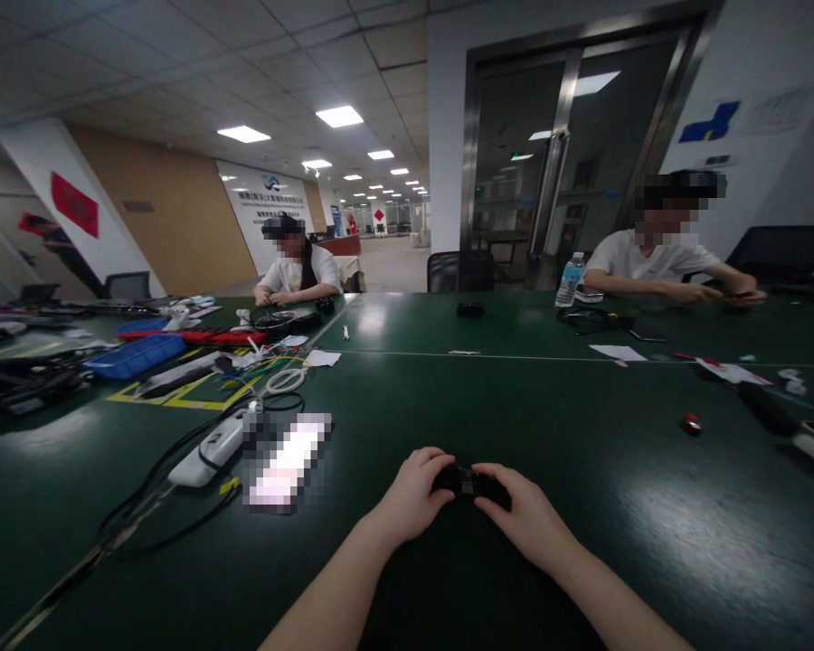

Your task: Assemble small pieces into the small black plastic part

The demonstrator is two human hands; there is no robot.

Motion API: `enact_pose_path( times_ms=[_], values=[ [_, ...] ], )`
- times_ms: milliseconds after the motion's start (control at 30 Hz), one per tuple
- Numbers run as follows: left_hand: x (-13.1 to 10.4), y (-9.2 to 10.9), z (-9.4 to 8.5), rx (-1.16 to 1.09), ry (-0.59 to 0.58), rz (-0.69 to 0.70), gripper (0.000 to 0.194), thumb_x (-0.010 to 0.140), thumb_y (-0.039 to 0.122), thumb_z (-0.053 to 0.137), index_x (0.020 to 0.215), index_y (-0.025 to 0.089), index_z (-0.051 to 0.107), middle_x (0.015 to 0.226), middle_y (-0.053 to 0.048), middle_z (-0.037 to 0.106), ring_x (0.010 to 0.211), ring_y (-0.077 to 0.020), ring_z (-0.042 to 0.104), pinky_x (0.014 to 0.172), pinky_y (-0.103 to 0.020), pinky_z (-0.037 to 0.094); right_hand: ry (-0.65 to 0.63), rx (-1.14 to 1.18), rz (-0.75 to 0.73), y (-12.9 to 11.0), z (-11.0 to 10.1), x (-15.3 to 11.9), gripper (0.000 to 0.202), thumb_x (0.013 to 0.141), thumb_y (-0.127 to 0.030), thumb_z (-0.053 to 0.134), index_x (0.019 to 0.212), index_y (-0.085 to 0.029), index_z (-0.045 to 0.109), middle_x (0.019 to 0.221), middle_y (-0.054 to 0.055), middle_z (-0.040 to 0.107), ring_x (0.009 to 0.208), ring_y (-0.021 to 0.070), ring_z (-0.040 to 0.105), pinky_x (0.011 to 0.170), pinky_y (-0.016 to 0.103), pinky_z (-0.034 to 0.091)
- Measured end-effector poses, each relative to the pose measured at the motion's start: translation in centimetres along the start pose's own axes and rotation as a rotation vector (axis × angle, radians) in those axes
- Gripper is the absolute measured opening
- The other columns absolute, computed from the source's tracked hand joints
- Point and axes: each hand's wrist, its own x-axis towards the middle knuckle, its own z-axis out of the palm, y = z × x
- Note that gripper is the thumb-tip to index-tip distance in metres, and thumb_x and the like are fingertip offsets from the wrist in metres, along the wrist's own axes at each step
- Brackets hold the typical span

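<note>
Both my hands are around a small, dark, elongated object (467, 483) with a lighter patch at its middle, low over the green table or resting on it; I cannot tell which. My left hand (412, 495) is closed on its left end, thumb near me and fingers on the far side. The right end sits between the thumb and fingers of my right hand (525, 517). My fingers cover much of the object, and its kind does not show. Left of my left hand lies a bright, blurred-out rectangle (290, 463) like a lit phone.
A white power strip (210, 454) with black cables lies at the left, near blue baskets (136, 356). Farther off stand a black item (470, 309) and a water bottle (570, 282). A small red object (691, 424) lies right. Two people sit across the green table (393, 398).
</note>
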Motion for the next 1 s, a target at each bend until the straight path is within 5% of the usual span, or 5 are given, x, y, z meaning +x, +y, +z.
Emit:
enact_pose_path(
  times_ms=[333, 1000],
  values=[
    [-0.13, 0.1, -0.23, 0.034, 0.001, -0.047, 0.053, 0.077, 0.025, 0.064, 0.127, 0.023, 0.046, 0.129, -0.006, 0.046, 0.119, -0.0247, 0.039, 0.102, -0.038, 0.03, 0.003, -0.01, -0.026, 0.12, 0.09, -0.01, 0.037, 0.08, -0.027, 0.057, 0.117, -0.027, 0.053, 0.118, 0.001, 0.058, 0.112, 0.0208, 0.052, 0.095, 0.038, 0.041],
    [0.07, 0.16, -0.08, 0.098, -0.001, -0.013, 0.037, 0.081, 0.026, 0.058, 0.118, 0.022, 0.052, 0.118, -0.006, 0.053, 0.11, -0.0233, 0.045, 0.096, -0.037, 0.035, 0.003, -0.035, -0.08, 0.26, 0.26, 0.12, 0.033, 0.081, -0.032, 0.056, 0.114, -0.029, 0.058, 0.12, 0.001, 0.057, 0.114, 0.0209, 0.05, 0.097, 0.039, 0.039]
  ],
)
